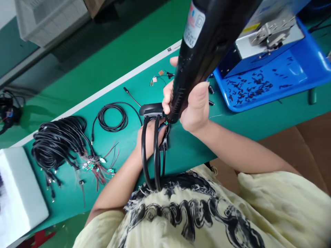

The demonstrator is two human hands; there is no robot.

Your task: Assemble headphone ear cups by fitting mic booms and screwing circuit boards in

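My right hand (197, 108) is wrapped round a black electric screwdriver (190, 65) with a white label on its side. The tool points down, its lower end close to a black plastic housing (152, 109). My left hand (148, 139) is closed on that housing from below, its fingers partly hidden by thick black cables (144, 155) that loop from the housing toward my body. A bit of green, perhaps a circuit board, shows by the screwdriver's end. The exact contact point is hidden.
A bundle of black cables (58, 139) with bare wires and small green boards lies left. Nearby are a coiled cable (112, 117) and a white box (33, 193). At right, a blue tray (234, 108) holds black scraps and a machine (269, 41). A grey crate (55, 22) sits far left.
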